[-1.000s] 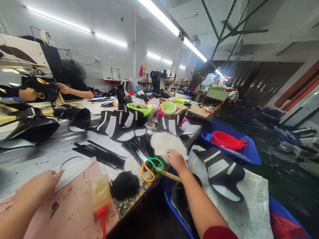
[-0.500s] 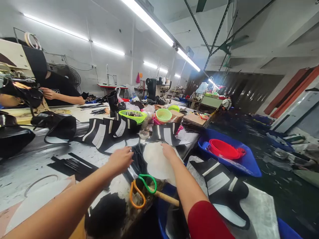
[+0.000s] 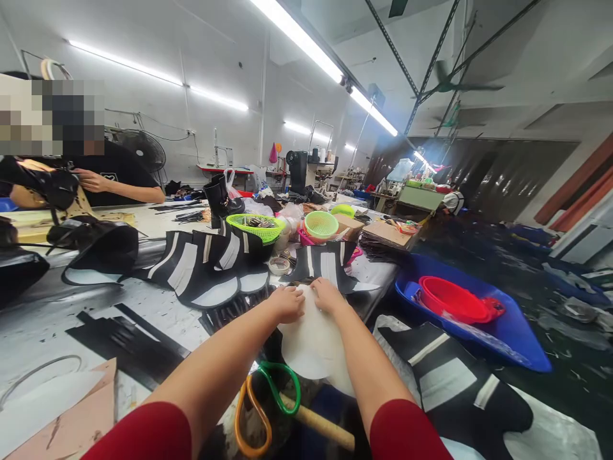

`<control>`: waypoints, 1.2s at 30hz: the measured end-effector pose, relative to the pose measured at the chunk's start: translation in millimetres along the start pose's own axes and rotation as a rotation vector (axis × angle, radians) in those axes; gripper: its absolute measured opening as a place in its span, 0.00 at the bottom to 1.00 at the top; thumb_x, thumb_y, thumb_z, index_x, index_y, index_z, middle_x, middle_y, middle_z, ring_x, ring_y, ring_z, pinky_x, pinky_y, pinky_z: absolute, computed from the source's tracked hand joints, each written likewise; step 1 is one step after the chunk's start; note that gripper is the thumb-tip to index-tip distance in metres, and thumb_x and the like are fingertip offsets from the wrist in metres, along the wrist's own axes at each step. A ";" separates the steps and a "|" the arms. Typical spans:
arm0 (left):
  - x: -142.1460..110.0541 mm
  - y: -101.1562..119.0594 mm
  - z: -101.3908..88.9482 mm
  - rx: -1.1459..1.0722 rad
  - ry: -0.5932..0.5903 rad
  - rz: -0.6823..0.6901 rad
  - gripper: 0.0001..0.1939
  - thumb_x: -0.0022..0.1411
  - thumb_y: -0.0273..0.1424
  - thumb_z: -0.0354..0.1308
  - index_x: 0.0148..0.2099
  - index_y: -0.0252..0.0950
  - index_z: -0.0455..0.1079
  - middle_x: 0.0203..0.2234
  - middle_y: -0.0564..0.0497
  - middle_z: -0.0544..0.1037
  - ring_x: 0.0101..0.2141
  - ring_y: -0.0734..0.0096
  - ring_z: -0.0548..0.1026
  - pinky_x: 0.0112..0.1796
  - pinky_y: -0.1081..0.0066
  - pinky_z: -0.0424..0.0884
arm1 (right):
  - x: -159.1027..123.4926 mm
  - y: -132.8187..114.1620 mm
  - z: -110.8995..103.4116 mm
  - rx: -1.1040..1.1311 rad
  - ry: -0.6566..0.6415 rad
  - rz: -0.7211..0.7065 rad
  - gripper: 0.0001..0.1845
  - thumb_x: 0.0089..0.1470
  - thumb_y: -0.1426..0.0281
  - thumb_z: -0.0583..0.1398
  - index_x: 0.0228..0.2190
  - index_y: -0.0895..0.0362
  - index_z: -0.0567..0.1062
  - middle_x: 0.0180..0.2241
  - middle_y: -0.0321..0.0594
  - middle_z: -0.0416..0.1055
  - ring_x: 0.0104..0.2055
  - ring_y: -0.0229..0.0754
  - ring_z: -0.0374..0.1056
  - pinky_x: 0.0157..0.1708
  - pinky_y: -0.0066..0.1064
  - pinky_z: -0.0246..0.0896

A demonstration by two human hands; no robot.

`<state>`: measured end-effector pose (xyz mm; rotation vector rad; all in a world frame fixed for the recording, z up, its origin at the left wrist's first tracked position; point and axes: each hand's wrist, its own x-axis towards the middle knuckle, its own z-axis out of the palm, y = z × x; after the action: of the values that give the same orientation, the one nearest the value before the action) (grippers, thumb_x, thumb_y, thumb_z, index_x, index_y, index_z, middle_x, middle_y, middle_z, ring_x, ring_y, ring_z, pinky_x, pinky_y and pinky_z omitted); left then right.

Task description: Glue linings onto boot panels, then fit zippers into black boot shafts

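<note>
Pale sheets point(image 3: 309, 348) at near edge of surface point(image 3: 29, 342), just beyond scissors point(image 3: 248, 383). My left hand point(image 3: 287, 304) and right hand point(image 3: 328, 296) near each other, both at sheets' far end; pinch or light touch, cannot tell. I should keep both level, sheets clear of scissors.

The left grip point(image 3: 288, 304) has crossed from the pink sheet point(image 3: 90, 416) to the pale rounded piece point(image 3: 309, 348).

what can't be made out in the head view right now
In the head view:
Scissors: blades mostly hidden by the left forearm.
Pale sheet: partly covered by the left hand and right hand.
Black panel: cut off by the bottom edge.
Distant person: too small for detail.
</note>
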<state>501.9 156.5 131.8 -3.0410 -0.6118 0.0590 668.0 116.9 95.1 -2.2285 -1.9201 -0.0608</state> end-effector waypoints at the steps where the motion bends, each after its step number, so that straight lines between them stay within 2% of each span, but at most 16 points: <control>1: 1.3 -0.3 1.1 -0.004 -0.012 -0.002 0.19 0.56 0.36 0.53 0.50 0.37 0.65 0.54 0.42 0.65 0.53 0.56 0.63 0.48 0.56 0.60 | 0.8 1.0 -0.2 0.000 0.010 -0.010 0.17 0.46 0.80 0.55 0.40 0.57 0.69 0.42 0.43 0.67 0.44 0.43 0.61 0.39 0.32 0.56; 4: 3.0 0.8 3.4 -0.012 -0.026 -0.020 0.18 0.57 0.40 0.51 0.48 0.38 0.66 0.52 0.43 0.67 0.52 0.56 0.64 0.47 0.55 0.59 | 2.5 5.2 -1.4 0.000 0.050 -0.040 0.13 0.46 0.80 0.55 0.35 0.57 0.69 0.38 0.42 0.68 0.39 0.42 0.62 0.36 0.30 0.54; 6: 3.9 2.3 4.1 -0.016 -0.027 -0.035 0.19 0.57 0.42 0.51 0.48 0.38 0.65 0.51 0.43 0.68 0.52 0.56 0.64 0.48 0.54 0.58 | 1.1 9.1 -1.4 -0.001 0.094 -0.070 0.10 0.49 0.80 0.53 0.32 0.56 0.70 0.37 0.43 0.68 0.40 0.43 0.61 0.37 0.31 0.53; 10: 5.6 4.2 4.0 -0.027 -0.033 -0.057 0.21 0.55 0.44 0.52 0.48 0.38 0.66 0.51 0.43 0.68 0.52 0.55 0.63 0.48 0.53 0.56 | -8.6 16.4 3.4 0.009 0.164 -0.140 0.13 0.54 0.79 0.49 0.28 0.56 0.70 0.36 0.46 0.69 0.42 0.45 0.60 0.41 0.33 0.52; 15: 6.3 4.7 2.1 -0.026 -0.061 -0.068 0.21 0.55 0.42 0.53 0.49 0.40 0.64 0.54 0.44 0.65 0.54 0.57 0.61 0.50 0.54 0.53 | -23.8 25.8 12.1 0.078 0.234 -0.173 0.14 0.53 0.80 0.50 0.30 0.55 0.72 0.38 0.44 0.72 0.43 0.42 0.64 0.39 0.29 0.57; 18: 6.4 5.4 0.5 -0.017 -0.076 -0.079 0.21 0.55 0.42 0.52 0.49 0.39 0.65 0.53 0.44 0.66 0.52 0.57 0.63 0.50 0.54 0.54 | -37.7 35.6 13.1 0.142 0.290 -0.189 0.15 0.51 0.82 0.50 0.31 0.55 0.73 0.41 0.42 0.73 0.44 0.40 0.66 0.40 0.28 0.60; 21: 8.2 6.0 -1.3 -0.004 -0.082 -0.097 0.20 0.55 0.43 0.52 0.47 0.39 0.66 0.51 0.45 0.68 0.51 0.59 0.65 0.48 0.57 0.56 | -64.4 49.2 9.8 0.209 0.360 -0.185 0.14 0.48 0.81 0.51 0.30 0.53 0.73 0.40 0.41 0.74 0.44 0.40 0.67 0.43 0.30 0.62; 24: 11.8 7.1 -4.0 0.015 -0.090 -0.108 0.19 0.55 0.43 0.52 0.45 0.38 0.67 0.47 0.45 0.71 0.48 0.59 0.67 0.47 0.59 0.58 | -110.7 66.6 2.3 0.266 0.449 -0.104 0.12 0.49 0.77 0.51 0.28 0.53 0.72 0.39 0.41 0.74 0.44 0.40 0.68 0.46 0.33 0.61; 26: 14.5 9.4 -6.7 0.031 -0.096 -0.110 0.18 0.54 0.42 0.52 0.44 0.37 0.67 0.45 0.45 0.72 0.47 0.59 0.68 0.46 0.59 0.59 | -154.0 79.2 -4.9 0.278 0.524 0.015 0.11 0.49 0.76 0.49 0.26 0.53 0.70 0.40 0.43 0.73 0.46 0.43 0.67 0.48 0.39 0.59; 29: 18.2 17.1 -10.9 0.062 -0.061 -0.143 0.21 0.54 0.41 0.52 0.46 0.33 0.66 0.47 0.40 0.69 0.47 0.54 0.67 0.45 0.58 0.60 | -233.6 94.2 -18.0 0.401 0.680 0.340 0.05 0.44 0.74 0.52 0.20 0.53 0.64 0.38 0.45 0.73 0.44 0.47 0.66 0.47 0.44 0.56; 31: 18.2 26.8 -14.0 0.087 0.011 -0.175 0.25 0.54 0.39 0.53 0.50 0.28 0.63 0.50 0.33 0.64 0.49 0.47 0.63 0.45 0.55 0.59 | -288.8 96.8 -26.7 0.503 0.732 0.543 0.04 0.41 0.72 0.54 0.19 0.53 0.61 0.31 0.42 0.72 0.38 0.46 0.67 0.41 0.41 0.60; 33: 14.6 41.9 -18.1 0.103 0.085 -0.173 0.25 0.55 0.35 0.53 0.52 0.25 0.60 0.53 0.31 0.59 0.52 0.44 0.59 0.46 0.53 0.57 | -337.5 90.9 -33.6 0.558 0.706 0.647 0.03 0.40 0.70 0.54 0.23 0.54 0.63 0.24 0.37 0.70 0.29 0.42 0.67 0.32 0.35 0.62; 34: 11.5 51.9 -20.6 0.105 0.123 -0.152 0.24 0.55 0.33 0.53 0.52 0.26 0.59 0.54 0.31 0.57 0.53 0.44 0.57 0.46 0.54 0.56 | -357.1 84.6 -35.9 0.579 0.662 0.679 0.07 0.39 0.69 0.54 0.27 0.54 0.64 0.22 0.35 0.68 0.26 0.40 0.66 0.29 0.33 0.61; 36: 3.0 76.9 -26.1 0.098 0.191 -0.066 0.22 0.55 0.30 0.52 0.52 0.27 0.60 0.54 0.33 0.57 0.53 0.46 0.57 0.47 0.55 0.56 | -383.5 65.9 -36.6 0.627 0.466 0.752 0.16 0.41 0.69 0.51 0.36 0.57 0.64 0.18 0.31 0.64 0.21 0.38 0.63 0.24 0.29 0.58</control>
<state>535.5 86.1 154.2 -2.8841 -0.6718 -0.1953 676.6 -272.4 61.4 -2.0752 -0.6659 0.1098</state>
